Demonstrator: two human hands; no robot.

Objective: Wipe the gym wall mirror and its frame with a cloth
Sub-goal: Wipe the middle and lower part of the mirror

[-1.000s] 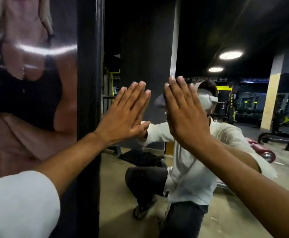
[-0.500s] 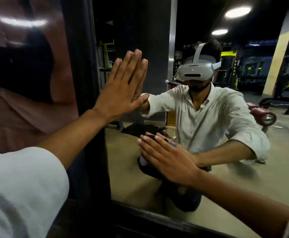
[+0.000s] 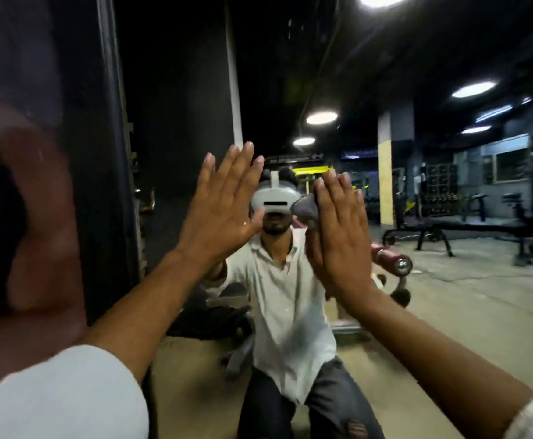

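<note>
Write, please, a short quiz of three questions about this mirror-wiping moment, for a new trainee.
1. True or false: the left hand is curled round the cloth.
2. Where is the cloth? A) pressed to the mirror under the right hand; B) draped over the left hand; C) nowhere in view.
3. Fill in: the fingers of both hands are ___ (straight or curled).
Key: 1 false; 2 A; 3 straight.

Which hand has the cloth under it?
The right hand has it: a grey cloth peeks out beside it, pressed against the mirror. The left hand is flat on the glass with no cloth showing.
</note>
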